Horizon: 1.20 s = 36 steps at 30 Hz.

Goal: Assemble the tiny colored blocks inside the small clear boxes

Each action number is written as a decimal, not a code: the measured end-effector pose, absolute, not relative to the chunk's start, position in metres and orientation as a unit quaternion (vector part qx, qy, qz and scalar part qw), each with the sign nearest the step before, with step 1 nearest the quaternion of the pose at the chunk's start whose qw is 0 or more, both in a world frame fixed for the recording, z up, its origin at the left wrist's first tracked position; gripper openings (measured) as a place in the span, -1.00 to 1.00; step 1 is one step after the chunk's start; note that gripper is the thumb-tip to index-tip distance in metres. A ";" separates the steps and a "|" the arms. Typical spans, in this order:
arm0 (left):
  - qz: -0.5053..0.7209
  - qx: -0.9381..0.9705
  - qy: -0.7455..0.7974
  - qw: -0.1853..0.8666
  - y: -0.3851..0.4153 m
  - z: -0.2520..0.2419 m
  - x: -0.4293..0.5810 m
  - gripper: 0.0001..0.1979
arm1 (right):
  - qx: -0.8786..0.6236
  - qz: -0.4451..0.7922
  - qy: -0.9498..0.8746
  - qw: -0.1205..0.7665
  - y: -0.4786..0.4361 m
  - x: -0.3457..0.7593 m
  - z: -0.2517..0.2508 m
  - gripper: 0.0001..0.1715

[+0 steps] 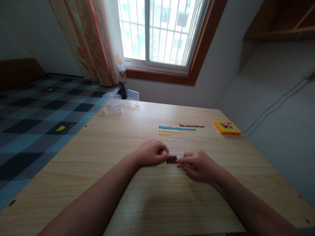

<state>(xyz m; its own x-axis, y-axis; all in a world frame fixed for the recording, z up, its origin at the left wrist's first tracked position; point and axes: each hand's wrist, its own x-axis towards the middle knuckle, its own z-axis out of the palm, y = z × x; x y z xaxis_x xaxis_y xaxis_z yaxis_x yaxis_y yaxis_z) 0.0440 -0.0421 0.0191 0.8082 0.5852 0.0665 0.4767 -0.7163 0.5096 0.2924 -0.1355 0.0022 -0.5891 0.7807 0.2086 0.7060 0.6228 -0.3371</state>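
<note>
Half-curled, my left hand (151,153) and right hand (200,165) flank the brown block (171,160) in the clear case (178,146), on a wooden table (140,203) below the bright window (169,39); I cannot tell if blurred fingertips (179,160) pinch

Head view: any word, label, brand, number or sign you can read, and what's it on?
None can be read.
Orange-yellow box: printed cover, too blurred.
Checked bedding: tiny writing beside a yellow shape, too small.
Window's lower rail: faint small marks, too small.
</note>
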 end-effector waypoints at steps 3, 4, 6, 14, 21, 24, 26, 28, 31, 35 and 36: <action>0.112 0.920 0.289 0.240 -0.042 0.019 0.044 -0.85 | -0.422 0.106 -0.884 0.174 -0.136 0.293 0.001 -0.71; 0.112 0.920 0.288 0.242 -0.042 0.019 0.044 -0.85 | -0.422 0.105 -0.884 0.175 -0.136 0.293 0.001 -0.71; 0.111 0.919 0.288 0.246 -0.042 0.019 0.044 -0.85 | -0.420 0.104 -0.884 0.178 -0.136 0.293 0.001 -0.71; 0.110 0.920 0.288 0.241 -0.042 0.018 0.044 -0.84 | -0.414 0.112 -0.879 0.207 -0.135 0.297 0.009 -0.71; 0.112 0.919 0.287 0.247 -0.041 0.017 0.043 -0.84 | -0.396 0.156 -0.886 0.183 -0.138 0.299 0.012 -0.64; 0.110 0.919 0.287 0.248 -0.040 0.017 0.044 -0.84 | -0.395 0.159 -0.889 0.170 -0.139 0.297 0.013 -0.64; 0.111 0.919 0.286 0.249 -0.041 0.017 0.044 -0.84 | -0.397 0.152 -0.890 0.167 -0.139 0.296 0.012 -0.63; 0.115 0.918 0.286 0.248 -0.041 0.017 0.044 -0.84 | -0.403 0.142 -0.889 0.166 -0.138 0.296 0.011 -0.64; 0.116 0.918 0.287 0.249 -0.042 0.017 0.043 -0.84 | -0.412 0.124 -0.887 0.168 -0.138 0.295 0.008 -0.67; 0.116 0.917 0.292 0.248 -0.042 0.017 0.043 -0.83 | -0.414 0.106 -0.888 0.171 -0.138 0.294 0.006 -0.68; 0.115 0.917 0.292 0.246 -0.042 0.018 0.043 -0.84 | -0.412 0.105 -0.889 0.172 -0.137 0.294 0.006 -0.68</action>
